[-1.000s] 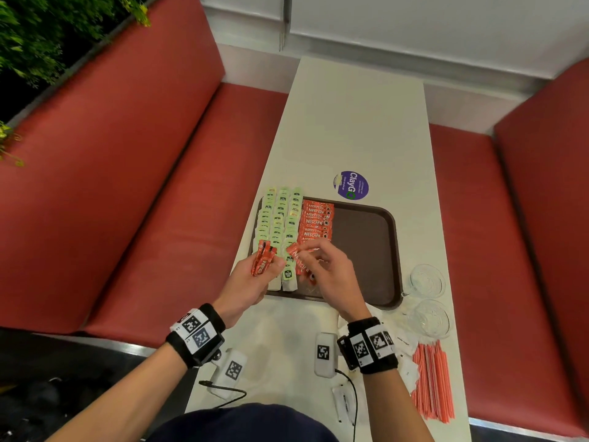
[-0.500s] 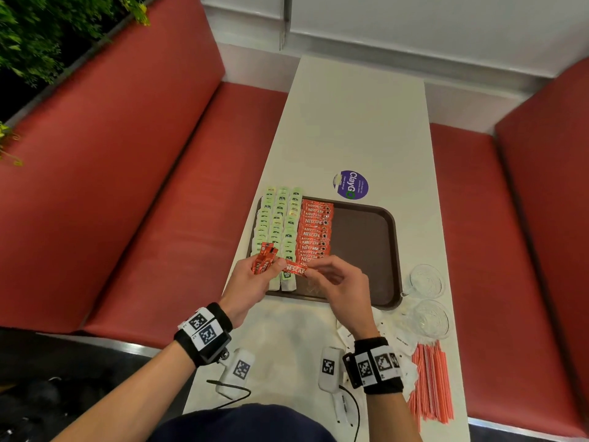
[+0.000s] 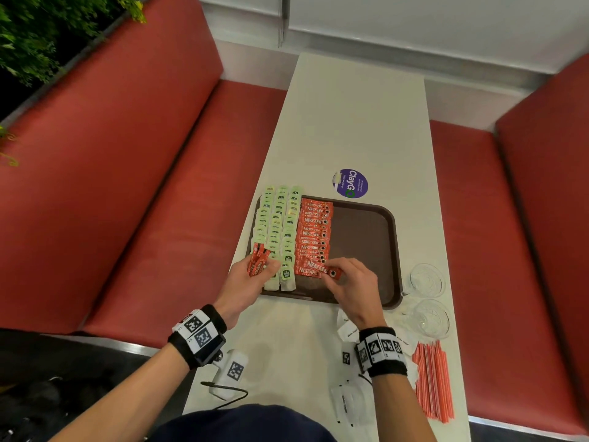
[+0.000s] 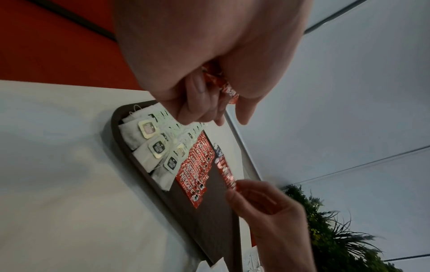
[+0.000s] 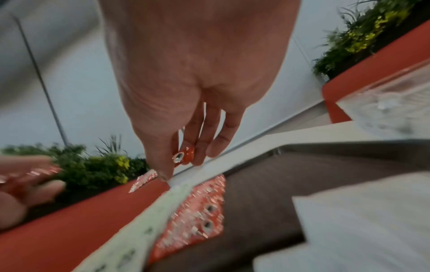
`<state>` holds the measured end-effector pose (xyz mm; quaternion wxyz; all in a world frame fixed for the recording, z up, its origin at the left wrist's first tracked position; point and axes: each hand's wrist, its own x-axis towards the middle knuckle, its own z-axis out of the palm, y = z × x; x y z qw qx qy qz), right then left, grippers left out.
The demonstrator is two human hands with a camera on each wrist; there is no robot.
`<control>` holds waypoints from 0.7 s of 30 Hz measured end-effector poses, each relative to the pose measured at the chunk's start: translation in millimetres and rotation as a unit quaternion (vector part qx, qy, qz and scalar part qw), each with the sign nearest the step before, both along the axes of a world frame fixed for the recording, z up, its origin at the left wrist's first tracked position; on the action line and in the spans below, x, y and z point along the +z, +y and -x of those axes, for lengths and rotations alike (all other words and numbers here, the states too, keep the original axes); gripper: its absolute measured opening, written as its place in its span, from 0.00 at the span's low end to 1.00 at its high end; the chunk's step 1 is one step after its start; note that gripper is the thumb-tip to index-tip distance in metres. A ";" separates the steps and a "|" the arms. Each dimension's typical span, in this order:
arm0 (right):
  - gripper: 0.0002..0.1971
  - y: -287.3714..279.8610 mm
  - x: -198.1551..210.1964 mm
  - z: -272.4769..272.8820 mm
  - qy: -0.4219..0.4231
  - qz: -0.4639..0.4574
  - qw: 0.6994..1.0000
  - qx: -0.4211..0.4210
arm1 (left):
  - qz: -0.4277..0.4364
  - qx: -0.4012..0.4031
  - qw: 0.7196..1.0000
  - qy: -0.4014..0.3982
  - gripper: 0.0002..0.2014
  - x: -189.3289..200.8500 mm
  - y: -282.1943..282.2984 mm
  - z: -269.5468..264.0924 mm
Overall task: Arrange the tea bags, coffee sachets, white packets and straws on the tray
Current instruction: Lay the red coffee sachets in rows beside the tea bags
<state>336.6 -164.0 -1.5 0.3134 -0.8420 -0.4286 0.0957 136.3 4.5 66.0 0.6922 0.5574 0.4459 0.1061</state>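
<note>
A dark brown tray point(image 3: 363, 231) lies on the white table point(image 3: 350, 122). Its left part carries three columns of green tea bags point(image 3: 277, 224) and beside them a column of red coffee sachets point(image 3: 314, 234). My left hand point(image 3: 251, 279) grips a bunch of red sachets point(image 3: 256, 264) at the tray's near left corner. My right hand point(image 3: 350, 282) pinches one red sachet point(image 3: 322, 269) by its end, just above the near end of the red column. In the right wrist view the sachet point(image 5: 184, 156) shows between thumb and fingers. White packets point(image 3: 347, 327) and red straws point(image 3: 433, 381) lie on the table near me.
Two glass cups point(image 3: 427, 279) stand right of the tray. A purple round sticker point(image 3: 350, 183) is on the table behind the tray. Red benches point(image 3: 143, 186) flank the table. Small white devices with a cable point(image 3: 229, 374) lie at the near edge.
My right hand drew a single sachet away from the left hand's bunch and carried it rightwards and down to the near end of the red column. The left hand barely moved.
</note>
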 end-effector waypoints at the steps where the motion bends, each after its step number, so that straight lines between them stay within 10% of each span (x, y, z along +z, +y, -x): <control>1: 0.13 -0.8 -8.6 -6.2 0.005 0.019 1.000 -0.002 | 0.000 0.003 1.000 0.001 0.11 -3.3 1.0 2.7; 21: 0.15 29.1 -51.7 -7.3 0.032 0.132 0.991 0.015 | -0.010 -0.015 0.999 0.028 0.07 -21.3 1.2 11.1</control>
